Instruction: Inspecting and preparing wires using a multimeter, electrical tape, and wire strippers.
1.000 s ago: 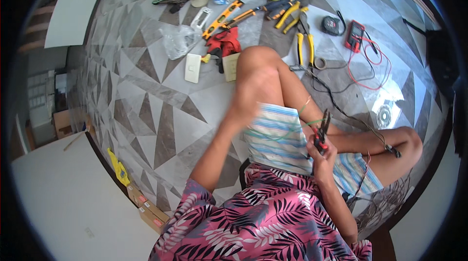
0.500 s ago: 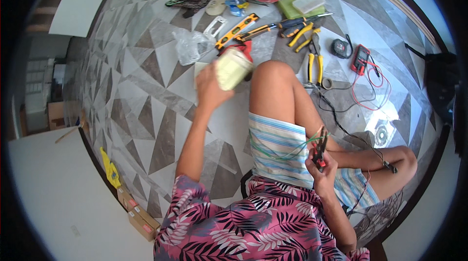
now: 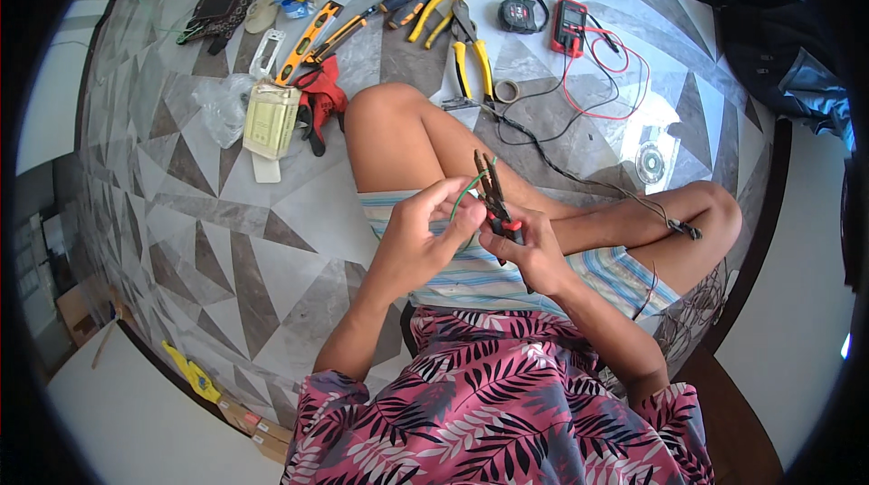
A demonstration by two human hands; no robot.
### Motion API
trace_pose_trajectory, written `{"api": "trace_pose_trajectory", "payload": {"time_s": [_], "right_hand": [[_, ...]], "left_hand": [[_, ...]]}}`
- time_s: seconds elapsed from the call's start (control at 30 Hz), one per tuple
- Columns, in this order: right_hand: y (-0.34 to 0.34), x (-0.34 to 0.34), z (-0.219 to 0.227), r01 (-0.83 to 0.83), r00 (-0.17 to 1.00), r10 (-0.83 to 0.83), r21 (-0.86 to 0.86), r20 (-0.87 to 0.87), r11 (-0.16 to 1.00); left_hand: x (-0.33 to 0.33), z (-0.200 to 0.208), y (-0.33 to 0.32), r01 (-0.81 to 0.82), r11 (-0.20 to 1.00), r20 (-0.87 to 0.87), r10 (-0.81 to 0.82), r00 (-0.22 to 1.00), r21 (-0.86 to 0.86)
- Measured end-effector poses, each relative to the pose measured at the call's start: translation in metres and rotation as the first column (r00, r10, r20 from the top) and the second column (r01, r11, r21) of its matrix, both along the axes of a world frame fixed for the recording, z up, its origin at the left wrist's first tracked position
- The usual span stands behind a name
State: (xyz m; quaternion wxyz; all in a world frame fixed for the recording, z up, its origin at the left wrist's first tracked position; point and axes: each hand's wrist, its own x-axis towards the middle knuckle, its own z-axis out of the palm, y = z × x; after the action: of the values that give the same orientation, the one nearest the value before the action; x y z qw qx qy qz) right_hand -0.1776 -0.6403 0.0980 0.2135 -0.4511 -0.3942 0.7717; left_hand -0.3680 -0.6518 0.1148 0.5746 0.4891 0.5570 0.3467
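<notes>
Over my lap, my right hand (image 3: 536,257) is closed round the red-and-black handles of a pair of pliers (image 3: 494,202), whose dark, narrow jaws point away from me and look slightly parted. Close beside it, my left hand (image 3: 418,239) pinches a thin green wire (image 3: 463,194) between thumb and fingers. The wire curves up to the jaws; whether they bite on it I cannot tell. Apart from both hands, a pale yellow box (image 3: 271,119) sits on the floor beside a red and black glove (image 3: 320,97).
Beyond my knees lie a yellow spirit level (image 3: 309,43), large yellow-handled pliers (image 3: 471,55), a tape measure (image 3: 518,16) and a red multimeter (image 3: 568,28) with leads. A roll of tape (image 3: 506,92) is near a dark cable (image 3: 561,170) crossing my shin. A black bag (image 3: 760,46) stands right.
My left hand has left the pale yellow box on the floor and come back to my lap, where it now pinches the green wire. The view has shifted toward the right.
</notes>
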Motion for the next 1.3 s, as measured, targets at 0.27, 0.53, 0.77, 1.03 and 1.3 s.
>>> {"api": "trace_pose_trajectory", "payload": {"time_s": [0.27, 0.53, 0.77, 1.03, 1.3], "right_hand": [[-0.002, 0.018, -0.009, -0.009, 0.998, 0.006, -0.045, -0.062, 0.999], [-0.001, 0.024, -0.013, 0.028, 0.999, -0.029, -0.028, -0.032, 0.999], [0.001, 0.027, -0.022, 0.004, 0.993, -0.02, 0.128, 0.12, 0.992], [0.018, 0.043, -0.018, -0.088, 0.994, 0.085, 0.032, 0.066, 0.996], [-0.006, 0.038, -0.038, 0.166, 0.986, -0.167, -0.088, -0.006, 0.982]], "left_hand": [[0.024, 0.005, 0.01, -0.047, 0.997, -0.179, 0.035, 0.983, -0.064], [0.037, 0.008, 0.022, -0.025, 0.998, -0.2, 0.015, 0.98, -0.049], [0.038, 0.007, 0.031, 0.078, 0.997, -0.283, -0.071, 0.956, 0.013], [0.038, -0.034, 0.018, 0.027, 0.997, -0.073, -0.032, 0.997, -0.078], [0.047, -0.054, 0.014, -0.078, 0.997, -0.045, 0.078, 0.996, -0.001]]}}
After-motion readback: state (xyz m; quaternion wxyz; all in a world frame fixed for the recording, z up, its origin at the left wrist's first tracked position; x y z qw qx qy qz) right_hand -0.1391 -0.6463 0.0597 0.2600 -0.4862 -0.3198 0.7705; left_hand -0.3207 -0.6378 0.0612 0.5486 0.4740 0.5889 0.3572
